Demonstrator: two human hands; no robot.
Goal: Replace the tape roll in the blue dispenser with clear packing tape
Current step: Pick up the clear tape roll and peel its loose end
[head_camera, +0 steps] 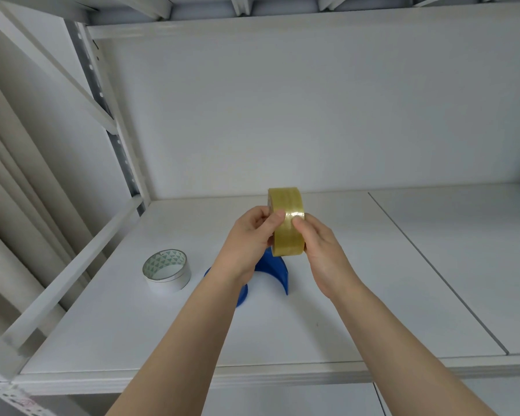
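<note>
The left hand (246,235) and right hand (321,250) curl round the clear packing tape roll (287,232), thumbs pressed on its band. The white shelf (373,295) lies bare toward its right and front edges. The blue dispenser (275,268) stands under the hands. The clear roll is held above it on edge, hole axis left-right. A white tape roll (167,273) lies flat at left.

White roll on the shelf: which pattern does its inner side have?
Green triangles on a pale ground, inside the white roll, seen in the head view.
</note>
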